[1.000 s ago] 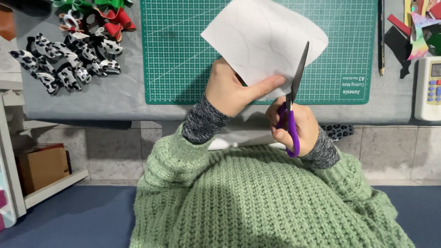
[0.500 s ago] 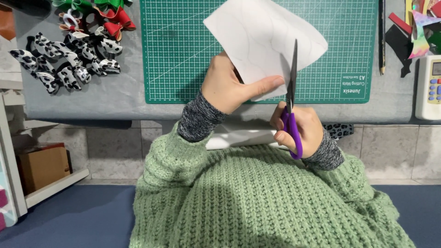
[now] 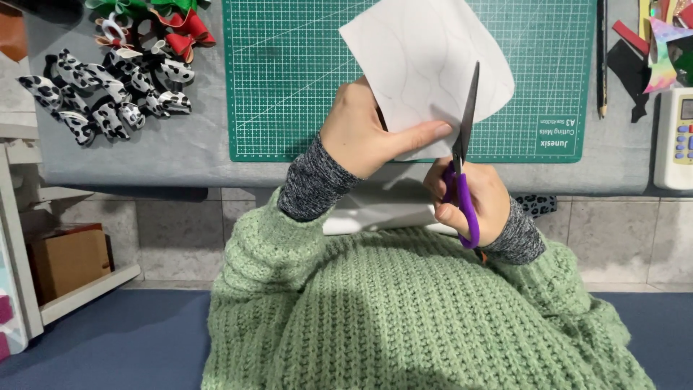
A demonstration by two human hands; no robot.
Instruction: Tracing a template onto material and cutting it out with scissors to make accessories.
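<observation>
White paper sheet (image 3: 433,65), pinched in the left hand (image 3: 364,130) above the green cutting mat (image 3: 289,79), had purple-handled scissors (image 3: 462,170), gripped closed-fisted by the right hand (image 3: 473,198), partway into its near edge, most traced curves uncut.

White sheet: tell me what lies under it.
Under the white sheet lies the green cutting mat on the grey table. The sheet covers part of the mat's grid; anything there is hidden.
</observation>
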